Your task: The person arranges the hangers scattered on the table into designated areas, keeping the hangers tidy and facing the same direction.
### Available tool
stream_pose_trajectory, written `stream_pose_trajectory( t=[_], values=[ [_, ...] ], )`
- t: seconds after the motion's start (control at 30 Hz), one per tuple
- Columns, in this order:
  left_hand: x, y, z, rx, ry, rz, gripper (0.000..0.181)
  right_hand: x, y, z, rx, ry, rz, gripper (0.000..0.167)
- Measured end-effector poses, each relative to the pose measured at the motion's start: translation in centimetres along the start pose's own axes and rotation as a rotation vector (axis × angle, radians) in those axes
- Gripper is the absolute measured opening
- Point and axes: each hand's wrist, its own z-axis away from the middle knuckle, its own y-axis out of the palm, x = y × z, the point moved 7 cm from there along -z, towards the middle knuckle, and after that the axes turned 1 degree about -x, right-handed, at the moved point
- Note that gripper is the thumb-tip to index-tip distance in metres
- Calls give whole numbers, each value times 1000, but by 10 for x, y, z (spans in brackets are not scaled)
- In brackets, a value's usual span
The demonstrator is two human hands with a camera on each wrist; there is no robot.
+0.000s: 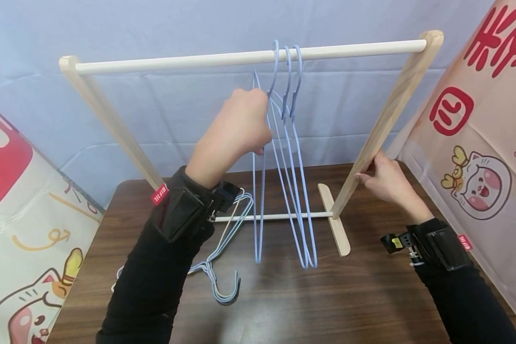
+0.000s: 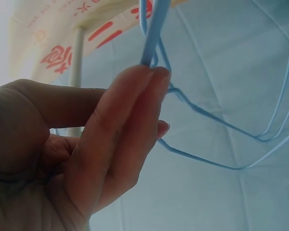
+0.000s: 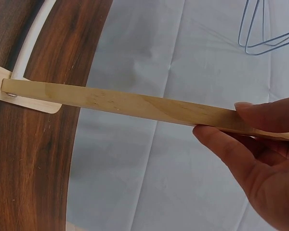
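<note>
My left hand [image 1: 241, 119] pinches a light blue clothes hanger [image 1: 276, 59] near its neck, just below the white rod [image 1: 176, 60] of a wooden rack. That hanger's hook is at the rod; the hand hides part of its frame. Close on its right, two more blue hangers [image 1: 298, 157] hang from the rod. In the left wrist view, the fingertips [image 2: 135, 82] meet on the blue hanger wire [image 2: 155, 36]. Lower down, my right hand [image 1: 384, 177] grips the rack's right post [image 1: 382, 119], thumb on one side and fingers on the other, as the right wrist view [image 3: 269, 149] shows.
Several hangers [image 1: 208, 265] lie on the brown wooden table [image 1: 284, 310], partly behind my left forearm. A lower white bar [image 1: 284, 217] meets the right foot [image 1: 341, 241]. Pale blue cloth [image 1: 198, 28] hangs behind; printed panels [image 1: 477, 124] flank the table.
</note>
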Motion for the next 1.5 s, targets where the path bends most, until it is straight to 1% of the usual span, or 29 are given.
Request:
stream_pose_trajectory(
  t=[0.17, 0.3, 0.47, 0.73, 0.9, 1.0, 1.13, 1.33, 1.5],
  values=[
    [1, 8, -7, 22, -3, 22, 12, -1, 1, 0, 7, 9, 1, 37],
    [3, 13, -11, 18, -12, 42, 12, -1, 1, 1, 9, 15, 2, 36],
    [4, 14, -12, -4, -11, 108, 16, -2, 1, 1, 9, 15, 2, 36],
    [5, 16, -14, 5, -16, 174, 23, -1, 0, 1, 6, 14, 2, 37],
    [3, 14, -12, 4, -20, 215, 20, 0, -1, 1, 2, 15, 2, 40],
    [2, 11, -10, -4, -26, 198, 14, 0, -1, 1, -1, 10, -1, 39],
    [1, 5, -4, -21, -26, 150, 8, 0, -1, 0, -5, 4, -4, 38],
    [4, -1, 3, -60, -18, 80, 13, -1, -1, 0, -5, 15, 0, 38],
    [11, 0, 4, -93, -20, 30, 17, 0, -1, 0, -3, 11, -3, 40]
  ],
)
